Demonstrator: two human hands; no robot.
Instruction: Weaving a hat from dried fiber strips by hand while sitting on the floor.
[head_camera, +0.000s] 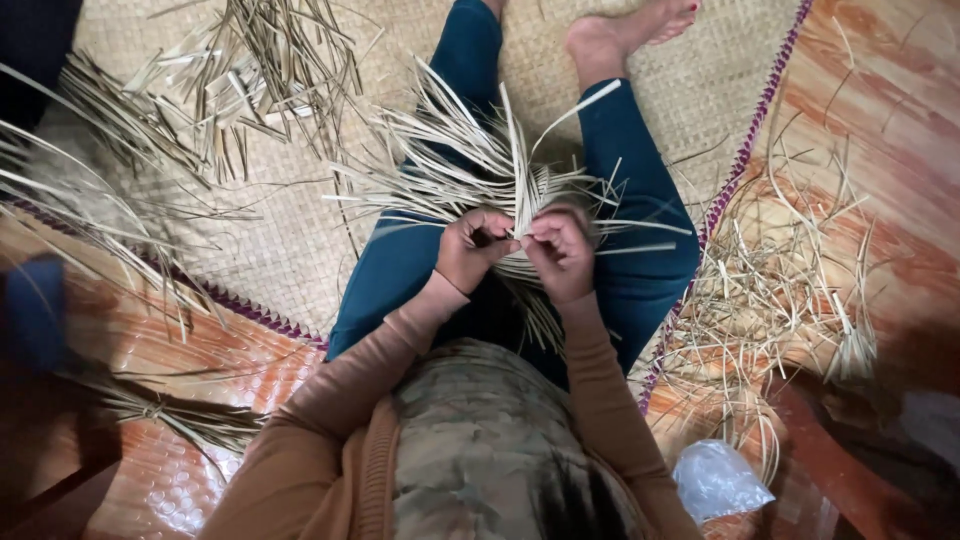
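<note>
I sit on a woven mat (280, 240) with my legs in blue trousers stretched out. On my lap lies a fan of pale straw strips (450, 170), partly woven at its base. My left hand (470, 245) pinches strips at the woven part, fingers closed on them. Right beside it, my right hand (560, 250) grips neighbouring strips, and the two hands almost touch. The woven base is mostly hidden under my hands.
A heap of cut straw pieces (230, 80) lies at the far left on the mat. Loose tangled straw (780, 290) covers the reddish floor at the right. A tied straw bundle (170, 415) lies at lower left. A clear plastic bag (715, 480) sits near my right elbow.
</note>
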